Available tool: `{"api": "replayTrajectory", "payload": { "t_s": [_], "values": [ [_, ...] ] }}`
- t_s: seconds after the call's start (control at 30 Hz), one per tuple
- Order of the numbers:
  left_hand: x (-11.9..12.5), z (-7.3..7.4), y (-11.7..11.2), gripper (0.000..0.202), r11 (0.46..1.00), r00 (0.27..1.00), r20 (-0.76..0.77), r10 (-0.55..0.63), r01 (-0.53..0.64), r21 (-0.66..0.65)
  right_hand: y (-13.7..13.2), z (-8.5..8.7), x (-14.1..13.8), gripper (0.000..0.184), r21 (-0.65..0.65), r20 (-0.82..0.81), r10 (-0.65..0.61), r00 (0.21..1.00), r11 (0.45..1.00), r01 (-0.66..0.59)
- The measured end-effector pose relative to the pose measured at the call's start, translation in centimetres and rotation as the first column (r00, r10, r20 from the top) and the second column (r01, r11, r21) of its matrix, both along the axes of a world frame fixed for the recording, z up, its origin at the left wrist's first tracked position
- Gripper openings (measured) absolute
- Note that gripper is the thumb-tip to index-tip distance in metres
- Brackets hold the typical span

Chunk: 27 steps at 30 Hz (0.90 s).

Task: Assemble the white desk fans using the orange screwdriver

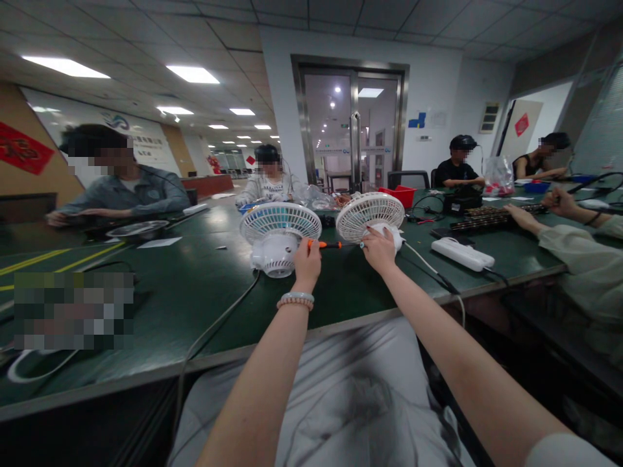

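Note:
Two small white desk fans lie on the dark green table (pixel 204 292). My left hand (pixel 306 259) is closed round an orange-handled screwdriver (pixel 327 244), whose shaft points right toward the right fan (pixel 368 214). My right hand (pixel 378 250) grips that fan's white motor housing at the back. The left fan (pixel 278 233) lies tilted just left of my left hand, its grey cord trailing off the table's front edge. A bead bracelet sits on my left wrist.
A white power strip (pixel 462 253) lies to the right of the fan. Several other people sit round the table; one person's hands (pixel 559 202) work at the right. A red bin (pixel 402 193) and black devices stand behind. Glass doors at the back.

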<state>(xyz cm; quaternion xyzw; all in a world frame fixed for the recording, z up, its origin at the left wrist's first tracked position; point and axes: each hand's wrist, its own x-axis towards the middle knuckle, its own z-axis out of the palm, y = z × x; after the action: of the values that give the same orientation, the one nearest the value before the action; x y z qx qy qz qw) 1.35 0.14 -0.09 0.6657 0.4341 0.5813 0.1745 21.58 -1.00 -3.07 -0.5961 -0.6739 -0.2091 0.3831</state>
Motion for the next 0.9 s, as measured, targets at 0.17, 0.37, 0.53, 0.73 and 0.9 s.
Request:
{"api": "replayTrajectory", "payload": {
  "t_s": [0.17,0.37,0.53,0.73,0.9],
  "values": [
    [-0.11,-0.09,0.33,0.027,0.997,0.996,-0.073,0.055,-0.051,0.057,-0.08,0.04,0.0,0.026,-0.008,0.0,0.001,1.0,1.0,-0.001],
    [-0.19,-0.26,0.65,0.036,0.992,0.983,-0.146,0.111,-0.1,0.082,0.02,-0.07,0.07,0.027,0.013,-0.004,0.015,1.0,1.0,-0.015],
    [-0.19,-0.37,0.92,0.039,0.989,0.974,-0.178,0.138,-0.125,0.083,0.38,-0.35,0.2,0.027,0.015,-0.006,0.014,1.0,1.0,-0.014],
    [-0.18,-0.23,0.74,0.04,0.981,0.961,-0.209,0.181,-0.162,0.106,0.5,-0.44,0.26,0.026,0.027,-0.011,0.023,1.0,0.999,-0.023],
    [-0.12,-0.01,0.39,0.038,0.976,0.953,-0.223,0.203,-0.18,0.122,0.4,-0.36,0.17,0.026,0.018,-0.012,0.016,1.0,1.0,-0.016]
  ]
}}
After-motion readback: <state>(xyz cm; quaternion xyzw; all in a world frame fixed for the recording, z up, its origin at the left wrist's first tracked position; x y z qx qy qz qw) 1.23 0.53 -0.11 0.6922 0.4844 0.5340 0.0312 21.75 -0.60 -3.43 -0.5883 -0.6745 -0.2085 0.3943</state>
